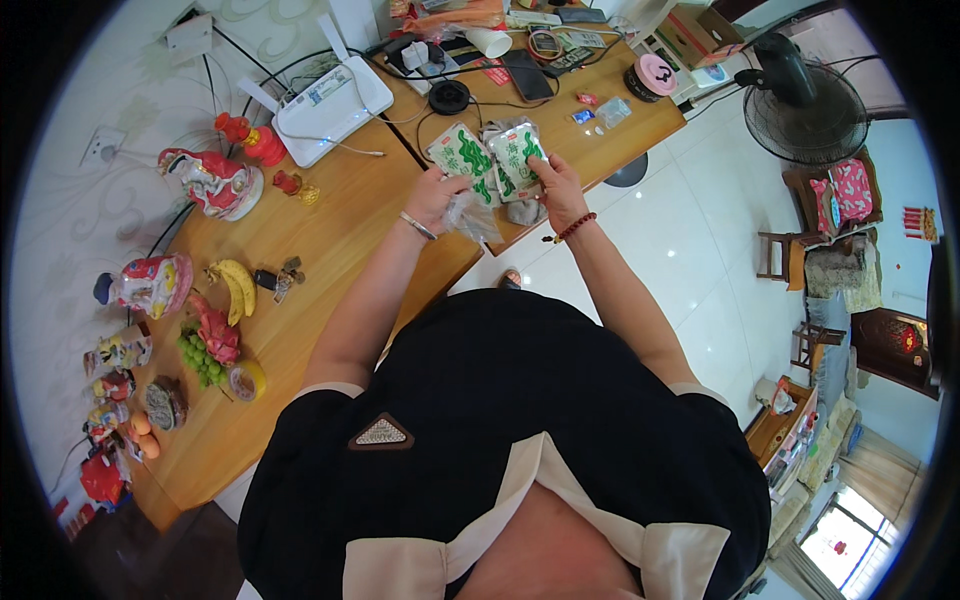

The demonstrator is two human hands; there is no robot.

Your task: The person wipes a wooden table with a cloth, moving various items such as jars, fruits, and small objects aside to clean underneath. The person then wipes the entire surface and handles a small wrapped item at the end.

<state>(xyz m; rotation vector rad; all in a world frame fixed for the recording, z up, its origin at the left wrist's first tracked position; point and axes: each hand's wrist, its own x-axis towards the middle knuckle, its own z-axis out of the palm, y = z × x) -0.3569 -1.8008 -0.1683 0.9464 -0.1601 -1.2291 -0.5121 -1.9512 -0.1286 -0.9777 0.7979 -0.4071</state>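
Observation:
My left hand [436, 199] grips a green-and-white printed food packet [459, 156] and a crumpled clear plastic bag [474, 217], which hangs below the fingers. In my right hand [559, 189] is a second green-and-white packet [519, 154], with the thumb on its face; more of the same packaging shows under it. The packets are side by side above the edge of the wooden table [360, 217]. A grey cloth-like thing [526, 212] lies partly hidden beneath them. What the bag holds cannot be told.
A white router [334, 109], a black smartphone [528, 76] and a pink-lidded round tub [650, 78] stand or lie beyond my hands. Bananas [236, 289], a dragon fruit [216, 330], green grapes [199, 356] and several figurines are at the left. A black fan [806, 112] is at the far right.

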